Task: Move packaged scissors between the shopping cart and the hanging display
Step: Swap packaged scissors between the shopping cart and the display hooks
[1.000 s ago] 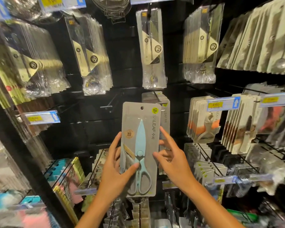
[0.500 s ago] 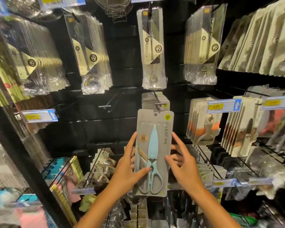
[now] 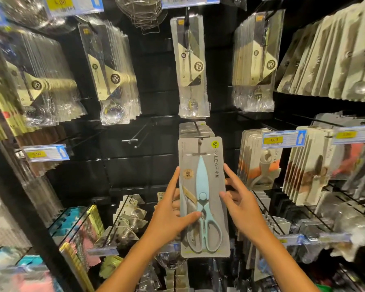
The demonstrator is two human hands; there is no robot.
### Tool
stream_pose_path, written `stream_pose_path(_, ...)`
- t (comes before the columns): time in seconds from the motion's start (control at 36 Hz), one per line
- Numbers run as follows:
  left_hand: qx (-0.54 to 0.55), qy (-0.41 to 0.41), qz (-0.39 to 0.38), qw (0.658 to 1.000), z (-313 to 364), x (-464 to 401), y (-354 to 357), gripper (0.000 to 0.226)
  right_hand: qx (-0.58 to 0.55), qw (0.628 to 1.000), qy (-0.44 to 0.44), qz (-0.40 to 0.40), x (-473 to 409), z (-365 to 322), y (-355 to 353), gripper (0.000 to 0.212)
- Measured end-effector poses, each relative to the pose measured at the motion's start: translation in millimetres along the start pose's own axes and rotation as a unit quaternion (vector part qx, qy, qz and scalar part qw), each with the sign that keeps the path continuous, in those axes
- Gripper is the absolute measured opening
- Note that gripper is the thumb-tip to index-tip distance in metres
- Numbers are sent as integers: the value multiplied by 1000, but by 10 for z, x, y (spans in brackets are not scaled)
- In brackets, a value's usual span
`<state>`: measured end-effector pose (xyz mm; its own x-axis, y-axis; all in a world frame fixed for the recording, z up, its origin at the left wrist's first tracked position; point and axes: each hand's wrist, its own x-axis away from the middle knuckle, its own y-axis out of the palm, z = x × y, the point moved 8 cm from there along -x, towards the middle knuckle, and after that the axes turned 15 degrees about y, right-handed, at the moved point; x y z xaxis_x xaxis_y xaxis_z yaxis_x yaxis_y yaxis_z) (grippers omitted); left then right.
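Observation:
A grey card pack with light-blue scissors point(image 3: 202, 197) stands upright in front of the black display wall. Its top hole sits at the tip of the hook point(image 3: 199, 136) that carries several like packs point(image 3: 195, 128) behind it. My left hand point(image 3: 169, 218) grips the pack's left edge, thumb across the front near the scissor handles. At the right edge, my right hand point(image 3: 240, 205) holds the pack with thumb on the front and fingers behind. No shopping cart is in view.
An empty hook point(image 3: 135, 140) juts out left of the scissors. Bagged ladles and spoons point(image 3: 112, 76) hang above. Carded kitchen tools point(image 3: 259, 159) and blue price tags point(image 3: 282, 139) crowd the right. More hooks with packs point(image 3: 124, 222) stick out below.
Both hands carried the scissors pack to the right and up, from beside the hook to directly in front of it, with the top hole now at the hook's tip.

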<state>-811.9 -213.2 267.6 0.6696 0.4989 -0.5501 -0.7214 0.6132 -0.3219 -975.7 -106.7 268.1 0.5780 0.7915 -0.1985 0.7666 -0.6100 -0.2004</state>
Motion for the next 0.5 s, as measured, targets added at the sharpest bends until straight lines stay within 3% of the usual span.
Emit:
stream_pose_path(0.25, 9, -16, -25, 1000, -126, -35, 62, 114, 37, 999, 15, -8, -92, 115, 73, 72)
stream_pose_path(0.5, 5, -25, -24, 999, -352, -325, 46, 98, 117, 992, 14, -49, -402, 212, 308, 98)
